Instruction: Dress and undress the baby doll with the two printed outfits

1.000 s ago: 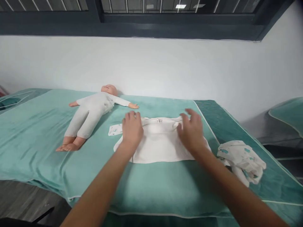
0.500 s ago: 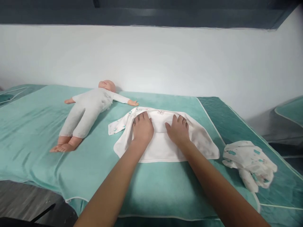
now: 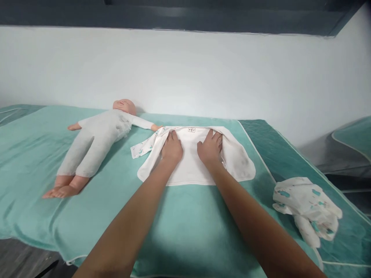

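Note:
A white baby shirt (image 3: 191, 166) lies spread with its plain inside facing up and a printed label at the neck. One patterned sleeve sticks out at its left. My left hand (image 3: 172, 148) rests flat inside the shirt near the left side, its fingertips partly under the folded edge. On the right half, my right hand (image 3: 211, 147) presses on the cloth with fingers stretched toward the collar. To the left lies a baby doll (image 3: 98, 135) on its back, in white, one of its hands touching or just behind the shirt's top left edge.
A crumpled white garment with green print (image 3: 307, 204) lies on the right. Green blankets (image 3: 179, 220) with pale piping cover the surface. Behind is a white wall (image 3: 185, 69) under a dark overhead ledge (image 3: 174, 15).
Both hands and the shirt have shifted a little away from me, toward the wall, and the shirt's top edge lies straighter. The view has also moved slightly.

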A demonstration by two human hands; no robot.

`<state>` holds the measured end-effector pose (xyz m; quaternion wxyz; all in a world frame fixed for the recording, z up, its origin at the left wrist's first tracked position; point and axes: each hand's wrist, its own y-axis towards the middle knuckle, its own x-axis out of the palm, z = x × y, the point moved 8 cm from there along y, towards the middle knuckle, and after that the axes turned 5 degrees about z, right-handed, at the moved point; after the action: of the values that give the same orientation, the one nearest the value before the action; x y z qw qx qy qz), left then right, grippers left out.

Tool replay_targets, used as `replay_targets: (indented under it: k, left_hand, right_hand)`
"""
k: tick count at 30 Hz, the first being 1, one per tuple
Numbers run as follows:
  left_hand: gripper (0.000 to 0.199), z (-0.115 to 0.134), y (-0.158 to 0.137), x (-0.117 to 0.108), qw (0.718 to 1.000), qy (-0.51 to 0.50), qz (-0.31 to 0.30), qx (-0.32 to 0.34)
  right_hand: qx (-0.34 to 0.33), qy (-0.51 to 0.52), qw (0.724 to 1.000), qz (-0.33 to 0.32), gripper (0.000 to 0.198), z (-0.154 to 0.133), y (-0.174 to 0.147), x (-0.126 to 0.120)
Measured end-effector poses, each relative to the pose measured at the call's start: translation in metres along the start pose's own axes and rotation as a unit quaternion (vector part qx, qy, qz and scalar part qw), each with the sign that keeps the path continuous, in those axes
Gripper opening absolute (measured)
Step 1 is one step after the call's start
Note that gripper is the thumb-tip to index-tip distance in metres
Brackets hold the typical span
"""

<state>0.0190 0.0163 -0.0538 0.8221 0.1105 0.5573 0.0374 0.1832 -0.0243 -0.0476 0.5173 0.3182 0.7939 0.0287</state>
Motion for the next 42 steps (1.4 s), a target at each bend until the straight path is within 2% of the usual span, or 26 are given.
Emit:
replay_targets:
  k: [5, 8, 11, 14, 17, 19, 23, 26, 29, 31, 34, 35, 36, 39, 41, 42]
  left_hand:
    - [0.064, -0.002, 0.014, 0.012, 1.000, 0.019, -0.006, 0.014]
    - [0.066, -0.002, 0.022, 0.017, 0.999, 0.037, -0.005, 0.030]
    - [0.065, -0.003, 0.027, 0.021, 0.998, 0.052, -0.024, 0.036]
    - [0.061, -0.001, 0.026, 0.021, 0.997, 0.059, -0.029, 0.047]
    - [0.061, 0.003, 0.015, 0.020, 0.995, 0.064, -0.031, 0.068]
    - [0.063, 0.005, 0.002, 0.021, 0.995, 0.060, -0.036, 0.077]
    - [0.064, 0.005, -0.026, 0.018, 0.994, 0.053, -0.018, 0.090]
    - [0.062, 0.004, -0.043, 0.013, 0.994, 0.058, -0.010, 0.093]
    - [0.060, 0.004, -0.052, 0.008, 0.994, 0.064, -0.006, 0.093]
    - [0.058, 0.004, -0.054, 0.005, 0.993, 0.066, -0.003, 0.094]
    - [0.055, 0.004, -0.054, 0.003, 0.993, 0.064, 0.004, 0.097]
    - [0.054, 0.004, -0.054, 0.002, 0.993, 0.062, 0.007, 0.099]
    - [0.053, 0.005, -0.054, 0.002, 0.993, 0.060, 0.010, 0.101]
    - [0.050, 0.005, -0.053, 0.000, 0.993, 0.053, 0.008, 0.105]
    - [0.049, 0.004, -0.052, 0.000, 0.994, 0.046, 0.004, 0.103]
    - [0.048, 0.004, -0.052, 0.000, 0.994, 0.043, 0.003, 0.102]
  right_hand:
    - [-0.014, -0.037, 0.999, 0.000, 0.070, 0.006, 0.020, 0.015]
    - [-0.012, -0.030, 0.999, -0.037, 0.069, 0.012, 0.026, 0.027]
    - [-0.037, -0.048, 0.996, -0.067, 0.062, 0.011, 0.022, 0.033]
    - [-0.114, -0.091, 0.987, -0.067, 0.054, -0.001, 0.007, 0.029]
    - [-0.213, -0.088, 0.968, -0.102, 0.048, -0.016, -0.020, 0.026]
    - [-0.241, -0.070, 0.961, -0.118, 0.045, -0.018, -0.036, 0.018]
    - [-0.246, -0.073, 0.963, -0.085, 0.032, -0.008, -0.059, -0.016]
    - [-0.272, -0.095, 0.955, -0.073, 0.030, -0.002, -0.081, -0.036]
    - [-0.292, -0.090, 0.947, -0.103, 0.030, 0.003, -0.101, -0.048]
    - [-0.288, -0.059, 0.944, -0.150, 0.029, 0.005, -0.103, -0.053]
    - [-0.241, 0.026, 0.941, -0.237, 0.034, 0.013, -0.076, -0.062]
    - [-0.218, 0.054, 0.942, -0.250, 0.035, 0.018, -0.059, -0.068]
    - [-0.193, 0.065, 0.952, -0.230, 0.031, 0.026, -0.036, -0.075]
    - [-0.140, -0.025, 0.978, -0.154, 0.018, 0.067, 0.028, -0.088]
    - [-0.060, -0.119, 0.978, -0.163, 0.019, 0.110, 0.052, -0.080]
    - [-0.034, -0.134, 0.974, -0.182, 0.023, 0.129, 0.057, -0.072]
